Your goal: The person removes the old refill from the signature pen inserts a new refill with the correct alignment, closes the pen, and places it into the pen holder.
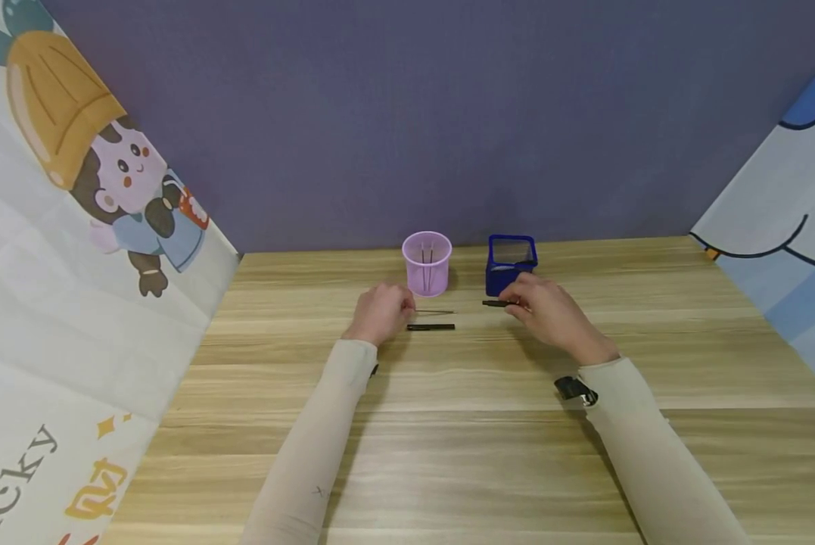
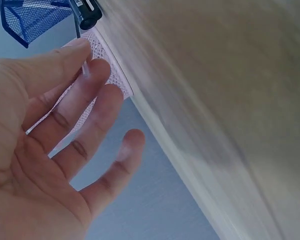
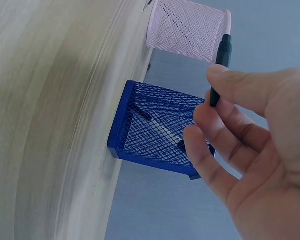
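Between thumb and fingertips, the left hand (image 1: 382, 312) pinches one end of a thin dark stick (image 1: 436, 312) low over the table, left of centre. Just in front of it a black pen (image 1: 430, 327) lies on the wood. The right hand (image 1: 550, 309) pinches a short black pen (image 3: 221, 65) in front of the blue mesh holder (image 1: 509, 281). Inside that holder, the right wrist view shows a black and white pen (image 3: 165, 132). A pink mesh cup (image 1: 428, 278) stands upright behind the left hand, with two thin sticks in it.
A wood-grain table (image 1: 461, 439) meets a blue-grey wall panel (image 1: 448, 121) just behind the two containers. White cloths with cartoon prints hang at the left (image 1: 53, 303) and right (image 1: 775, 204).
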`<state>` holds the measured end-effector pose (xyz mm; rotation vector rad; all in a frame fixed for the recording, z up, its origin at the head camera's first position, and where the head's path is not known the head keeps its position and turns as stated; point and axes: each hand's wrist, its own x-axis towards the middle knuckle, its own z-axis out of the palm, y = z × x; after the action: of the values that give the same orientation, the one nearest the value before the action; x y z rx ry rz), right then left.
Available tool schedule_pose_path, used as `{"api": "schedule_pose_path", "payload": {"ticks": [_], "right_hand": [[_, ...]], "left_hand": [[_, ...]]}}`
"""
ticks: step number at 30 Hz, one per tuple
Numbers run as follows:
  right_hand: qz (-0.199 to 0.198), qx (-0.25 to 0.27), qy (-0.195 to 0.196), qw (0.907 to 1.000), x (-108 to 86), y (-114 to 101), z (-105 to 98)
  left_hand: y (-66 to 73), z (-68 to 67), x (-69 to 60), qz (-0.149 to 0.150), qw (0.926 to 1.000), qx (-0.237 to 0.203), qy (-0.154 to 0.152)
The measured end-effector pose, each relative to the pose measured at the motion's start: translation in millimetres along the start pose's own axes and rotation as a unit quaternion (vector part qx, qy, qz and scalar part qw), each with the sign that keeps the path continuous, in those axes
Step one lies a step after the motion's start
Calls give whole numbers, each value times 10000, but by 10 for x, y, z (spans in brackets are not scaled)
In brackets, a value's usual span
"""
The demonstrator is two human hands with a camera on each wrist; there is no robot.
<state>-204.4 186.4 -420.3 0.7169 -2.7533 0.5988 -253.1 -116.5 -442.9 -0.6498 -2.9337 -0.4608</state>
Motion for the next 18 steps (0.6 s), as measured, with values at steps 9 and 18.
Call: {"api": "schedule_pose_path", "payload": {"ticks": [9, 18], "right_hand": [[17, 27, -45, 10000, 3, -39, 9], [93, -8, -96, 9999, -2, -44, -1]], "left_hand": [[25, 2, 25, -113, 9995, 47, -298], [54, -2, 53, -142, 9985, 188, -489]]}}
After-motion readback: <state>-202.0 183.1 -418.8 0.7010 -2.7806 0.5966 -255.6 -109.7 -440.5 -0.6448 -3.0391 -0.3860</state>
